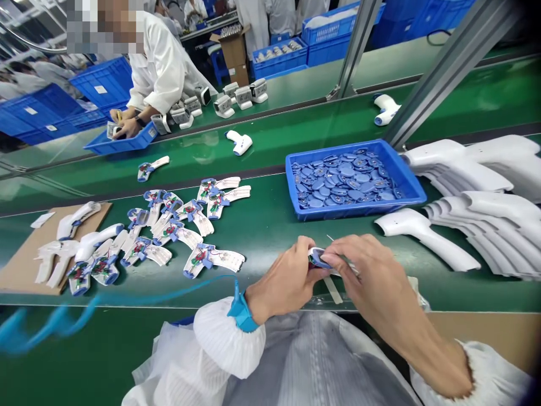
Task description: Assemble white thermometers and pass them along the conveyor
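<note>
My left hand (287,277) and right hand (374,276) pinch one blue-and-white piece (319,259)
Frame left: wired halves (174,230); right: bare shells (486,204), seemingly unfitted

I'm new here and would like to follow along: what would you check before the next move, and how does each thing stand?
1. Left hand has hold of the piece: ok.
2. Right hand is at the piece too: ok, touching it.
3. Piece is fitted together properly: cannot tell, the hands hide much of it.
4. Left wrist strap is worn: ok.
5. Tray is stocked: ok, many blue discs.
6. Shells are on hand at the right: ok, stacked.
</note>
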Motion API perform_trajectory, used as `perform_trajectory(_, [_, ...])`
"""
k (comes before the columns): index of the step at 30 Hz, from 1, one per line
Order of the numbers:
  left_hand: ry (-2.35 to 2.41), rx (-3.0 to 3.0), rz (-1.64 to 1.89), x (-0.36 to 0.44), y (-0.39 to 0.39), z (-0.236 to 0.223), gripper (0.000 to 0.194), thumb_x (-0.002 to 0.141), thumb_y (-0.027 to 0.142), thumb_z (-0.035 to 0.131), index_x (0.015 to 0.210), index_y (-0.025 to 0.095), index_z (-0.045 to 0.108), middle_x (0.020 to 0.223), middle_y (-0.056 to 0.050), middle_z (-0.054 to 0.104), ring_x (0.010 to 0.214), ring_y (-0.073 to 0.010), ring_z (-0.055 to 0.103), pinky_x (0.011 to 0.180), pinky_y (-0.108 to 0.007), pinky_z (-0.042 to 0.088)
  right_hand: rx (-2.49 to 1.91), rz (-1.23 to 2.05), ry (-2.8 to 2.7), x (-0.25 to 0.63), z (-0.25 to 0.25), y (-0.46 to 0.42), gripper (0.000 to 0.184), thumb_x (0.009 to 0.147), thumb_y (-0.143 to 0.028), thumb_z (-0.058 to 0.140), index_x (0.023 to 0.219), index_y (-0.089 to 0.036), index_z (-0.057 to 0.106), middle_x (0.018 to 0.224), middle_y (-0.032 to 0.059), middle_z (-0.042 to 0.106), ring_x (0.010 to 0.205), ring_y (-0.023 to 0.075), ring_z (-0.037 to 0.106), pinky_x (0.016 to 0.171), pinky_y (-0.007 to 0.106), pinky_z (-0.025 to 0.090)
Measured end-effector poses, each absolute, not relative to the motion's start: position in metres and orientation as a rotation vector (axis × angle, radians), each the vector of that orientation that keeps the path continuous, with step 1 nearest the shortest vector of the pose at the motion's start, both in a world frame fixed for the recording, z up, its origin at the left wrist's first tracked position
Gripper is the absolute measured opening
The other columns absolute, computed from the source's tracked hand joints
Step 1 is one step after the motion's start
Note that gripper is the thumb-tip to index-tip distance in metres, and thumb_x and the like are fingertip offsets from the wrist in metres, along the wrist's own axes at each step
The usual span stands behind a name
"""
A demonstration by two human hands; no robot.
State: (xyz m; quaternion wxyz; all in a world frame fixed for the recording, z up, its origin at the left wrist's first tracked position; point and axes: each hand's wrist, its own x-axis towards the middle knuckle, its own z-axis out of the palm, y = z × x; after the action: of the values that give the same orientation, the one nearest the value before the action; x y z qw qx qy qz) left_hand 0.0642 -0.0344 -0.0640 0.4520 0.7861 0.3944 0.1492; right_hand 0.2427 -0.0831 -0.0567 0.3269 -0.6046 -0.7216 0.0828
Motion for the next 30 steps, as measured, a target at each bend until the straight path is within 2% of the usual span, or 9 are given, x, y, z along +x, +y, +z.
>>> perform_trajectory(4, [0.942,1.826,0.450,0.064,-0.032,-0.070,0.013,0.100,0.028,0.064,0.108,0.022,0.057,0.096,-0.003,0.070,0.085,-0.0190,0.064,0.075,-0.031,0.050,-1.601,0.247,-1.877,0.247,-0.054,-0.081,0.042,0.108,-0.035,0.037,0.078,-0.021,0.062,0.076,0.0048,0.068,0.066,0.0187,0.056,0.061,0.034,0.041])
perform_trajectory(7, [0.973,1.771,0.520,0.063,-0.030,-0.071,0.023,0.097,0.029,0.071,0.117,0.024,0.063,0.098,0.000,0.072,0.085,-0.0170,0.064,0.079,-0.029,0.052,-1.633,0.256,-1.852,0.257,-0.056,-0.079,0.035,0.107,-0.039,0.044,0.097,-0.021,0.072,0.092,0.0067,0.076,0.077,0.0213,0.064,0.067,0.035,0.048])
perform_trajectory(9, [0.960,1.818,0.540,0.063,-0.030,-0.070,0.024,0.099,0.023,0.066,0.122,0.024,0.063,0.105,-0.001,0.074,0.091,-0.0176,0.066,0.084,-0.030,0.053,-1.636,0.256,-1.876,0.262,-0.060,-0.078,0.034,0.107,-0.040,0.047,0.103,-0.023,0.077,0.100,0.0062,0.078,0.082,0.0228,0.066,0.071,0.036,0.049])
perform_trajectory(13, [0.934,1.910,0.561,0.062,-0.033,-0.069,0.035,0.099,0.012,0.055,0.132,0.024,0.058,0.121,-0.005,0.073,0.105,-0.0207,0.069,0.095,-0.034,0.055,-1.628,0.212,-1.943,0.261,-0.066,-0.077,0.035,0.107,-0.041,0.049,0.092,-0.026,0.077,0.094,0.0041,0.077,0.076,0.0215,0.060,0.067,0.036,0.043])
perform_trajectory(18, [0.896,1.958,0.563,0.061,-0.035,-0.070,0.046,0.099,0.010,0.050,0.144,0.023,0.051,0.137,-0.010,0.068,0.123,-0.0231,0.066,0.103,-0.038,0.054,-1.613,0.112,-1.983,0.246,-0.056,-0.079,0.047,0.111,-0.036,0.033,0.079,-0.021,0.063,0.080,0.0065,0.067,0.071,0.0199,0.049,0.068,0.037,0.036])
perform_trajectory(21, [1.054,1.883,0.565,0.061,-0.029,-0.071,0.039,0.100,0.016,0.051,0.139,0.022,0.053,0.122,-0.010,0.072,0.111,-0.0242,0.068,0.096,-0.039,0.055,-1.637,-0.036,-1.922,0.253,-0.044,-0.083,0.042,0.111,-0.038,0.032,0.083,-0.021,0.058,0.080,0.0058,0.064,0.072,0.0207,0.049,0.068,0.037,0.034])
perform_trajectory(24, [1.124,1.548,0.568,0.060,-0.021,-0.072,0.031,0.102,0.033,0.056,0.130,0.020,0.054,0.105,-0.009,0.073,0.094,-0.0227,0.071,0.082,-0.034,0.055,-1.830,-0.123,-1.890,0.280,-0.055,-0.086,0.042,0.109,-0.046,0.033,0.081,-0.023,0.053,0.075,0.0050,0.060,0.068,0.0228,0.052,0.063,0.037,0.033])
perform_trajectory(27, [0.970,1.156,0.604,0.058,-0.014,-0.076,0.038,0.098,0.047,0.063,0.120,0.016,0.055,0.093,-0.008,0.071,0.077,-0.0198,0.071,0.066,-0.028,0.052,-2.060,-0.184,-1.915,0.312,-0.091,-0.092,0.049,0.107,-0.048,0.024,0.073,-0.024,0.050,0.070,0.0061,0.060,0.062,0.0249,0.057,0.056,0.036,0.026])
perform_trajectory(30, [0.960,0.971,0.617,0.056,-0.010,-0.080,0.047,0.089,0.050,0.074,0.116,0.015,0.057,0.083,-0.006,0.070,0.068,-0.0198,0.070,0.061,-0.028,0.053,-2.136,-0.160,-1.842,0.340,-0.118,-0.100,0.047,0.104,-0.058,0.032,0.092,-0.022,0.061,0.083,0.0089,0.067,0.061,0.0242,0.059,0.054,0.036,0.031])
